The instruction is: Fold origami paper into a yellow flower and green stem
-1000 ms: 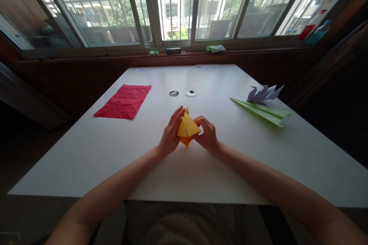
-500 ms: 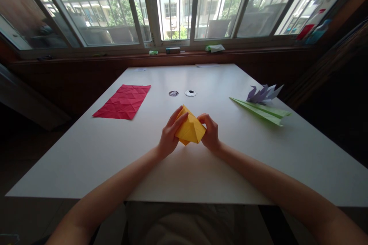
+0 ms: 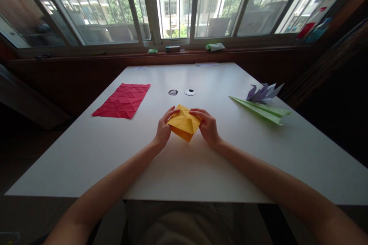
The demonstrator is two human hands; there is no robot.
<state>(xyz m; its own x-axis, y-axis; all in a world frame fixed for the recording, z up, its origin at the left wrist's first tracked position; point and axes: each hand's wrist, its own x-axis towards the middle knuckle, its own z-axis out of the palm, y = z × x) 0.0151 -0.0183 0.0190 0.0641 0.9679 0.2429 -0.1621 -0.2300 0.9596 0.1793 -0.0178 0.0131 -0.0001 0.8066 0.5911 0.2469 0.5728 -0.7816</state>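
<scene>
Folded yellow paper (image 3: 185, 122) with creased, layered flaps is held between my two hands over the middle of the white table (image 3: 184, 172). My left hand (image 3: 163, 128) grips its left corner, fingers along the upper edge. On the opposite side, my right hand (image 3: 208, 125) has its fingers stretched over the top right edge, gripping the right corner. The lower flap of the paper points down toward me. Both thumbs are mostly hidden behind the paper.
A creased red paper sheet (image 3: 122, 101) lies at left. Beyond my hands are two round discs, one dark-patterned (image 3: 173, 92) and one like an eye (image 3: 190, 92). At right lie a green paper plane (image 3: 260, 110) and purple folded paper (image 3: 263, 93). Small items line the windowsill (image 3: 115, 58).
The yellow paper has turned and flattened, showing a wider top face. My left hand has shifted slightly left, and my right fingers have stretched out over the paper's upper edge.
</scene>
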